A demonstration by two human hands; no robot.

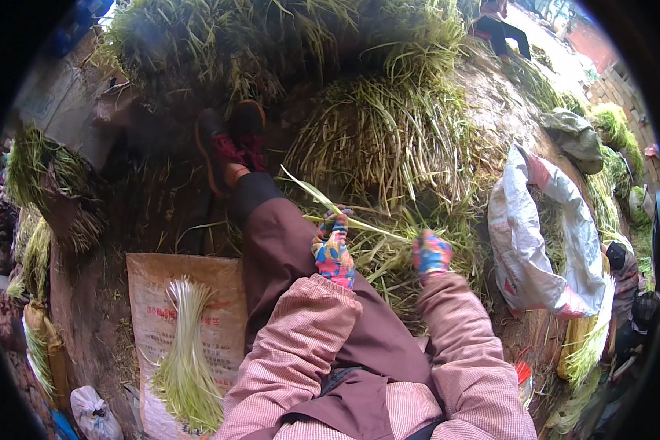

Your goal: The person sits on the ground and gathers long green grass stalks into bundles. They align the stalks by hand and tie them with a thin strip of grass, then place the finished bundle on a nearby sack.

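My left hand (334, 250), in a brightly patterned glove, grips a pale green stalk (382, 230) of a leek-like vegetable above my thigh. The stalk's pale blade sticks out past the fingers to the upper left. At its other end my right hand (432, 253), gloved alike and slightly blurred, is closed on it; the fingertips are hidden. Under both hands lies a litter of loose green leaves (385, 269). Just beyond them spreads a heap of uncleaned stalks (385, 137). To my left a neat bundle of white-stemmed stalks (190, 352) rests on a flattened woven sack (143, 297) bearing print.
A larger leafy pile (225, 44) rises beyond my shoes (214, 146). An open white woven sack (503, 242) stands at right, with a pale bundle (591, 335) beside it. A tied plastic bag (94, 412) lies at lower left. Another person's legs (503, 36) show at top right.
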